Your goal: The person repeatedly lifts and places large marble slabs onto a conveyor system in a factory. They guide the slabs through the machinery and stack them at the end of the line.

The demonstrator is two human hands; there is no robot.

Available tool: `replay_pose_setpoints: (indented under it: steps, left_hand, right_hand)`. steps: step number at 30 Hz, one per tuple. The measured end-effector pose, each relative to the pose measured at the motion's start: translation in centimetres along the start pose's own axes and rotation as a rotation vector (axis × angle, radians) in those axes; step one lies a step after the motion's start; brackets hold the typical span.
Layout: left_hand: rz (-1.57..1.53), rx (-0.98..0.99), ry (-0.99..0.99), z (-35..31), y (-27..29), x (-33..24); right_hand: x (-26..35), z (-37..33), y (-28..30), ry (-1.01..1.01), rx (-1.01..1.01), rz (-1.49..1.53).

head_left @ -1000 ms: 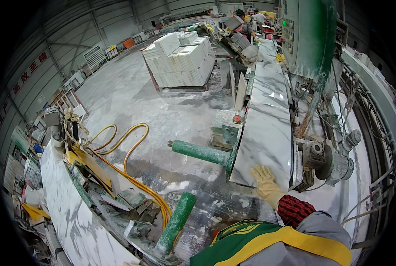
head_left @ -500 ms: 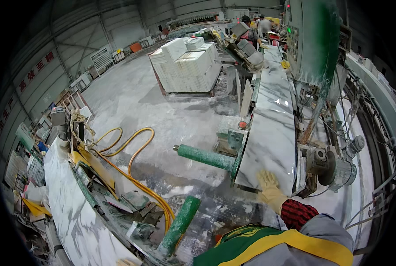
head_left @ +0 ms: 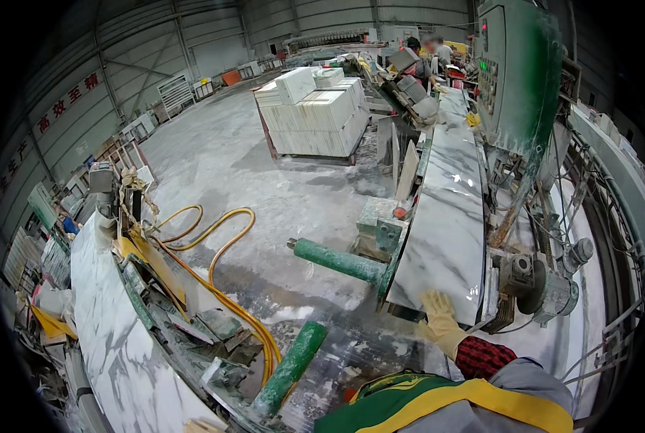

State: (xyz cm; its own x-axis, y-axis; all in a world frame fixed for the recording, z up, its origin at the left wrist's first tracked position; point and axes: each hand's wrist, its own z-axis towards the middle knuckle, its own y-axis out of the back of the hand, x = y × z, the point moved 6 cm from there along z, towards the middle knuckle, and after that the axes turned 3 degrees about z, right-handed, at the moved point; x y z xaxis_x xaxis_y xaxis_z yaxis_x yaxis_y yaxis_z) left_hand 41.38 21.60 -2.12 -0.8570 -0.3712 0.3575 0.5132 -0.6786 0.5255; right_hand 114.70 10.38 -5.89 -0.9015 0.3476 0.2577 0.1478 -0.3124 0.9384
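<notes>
**Stone slab point(head_left: 438, 245) flat on the bench point(head_left: 390, 274), your right hand point(head_left: 440, 321) at its near end**

OK so the slab's on your right, shiny face up, running away from you. Your right hand's open, fingers stretched out over the near edge, not gripping anything afaict. Left hand point(head_left: 202, 426): just a bit of glove pokes in at the bottom, by the near end of the other slab point(head_left: 106, 317), so idk if it's holding or even touching anything. Hands are well apart btw.

Progress, imo: slab's already down and looks lined up w/ the bench. What's left, can't tell from here. Also can't tell if it's 1 long piece or a few end to end.

Further out: green tube point(head_left: 340, 260) sticking out near the red button point(head_left: 400, 213), motor point(head_left: 557, 297) on the slab's other side, control box point(head_left: 524, 86) up past it. Yellow hose point(head_left: 244, 309) loops over the floor between the 2 slabs, w/ a stack of white blocks point(head_left: 308, 119) beyond. Co-worker point(head_left: 422, 71) way down the line.
</notes>
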Motion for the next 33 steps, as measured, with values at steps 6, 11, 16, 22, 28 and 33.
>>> replay_pose_setpoints:
  steps: [6,11,16,22,28,33]
  left_hand:
    - [0.000,-0.070,0.015,0.3,0.4,-0.5]
    - [0.016,-0.040,0.012,-1.1,0.1,-0.1]
    - [-0.007,-0.074,0.014,-0.2,1.0,-1.1]
    - [-0.037,-0.053,0.069,-1.7,-0.8,0.0]
    - [-0.061,0.022,0.132,-2.4,-2.3,0.4]
    - [-0.192,0.207,0.196,-3.0,-2.0,3.1]
  right_hand:
    - [-1.0,0.1,-1.1,0.000,0.032,0.006]
    - [-0.4,0.4,-0.8,0.014,0.038,0.001]
    - [-0.8,-0.3,-0.4,0.041,-0.064,-0.030]
    - [-0.7,0.0,-0.7,-0.001,0.057,-0.005]
    - [0.0,0.0,0.3,0.035,-0.082,-0.027]
    - [0.4,0.4,-0.9,0.040,-0.095,-0.016]
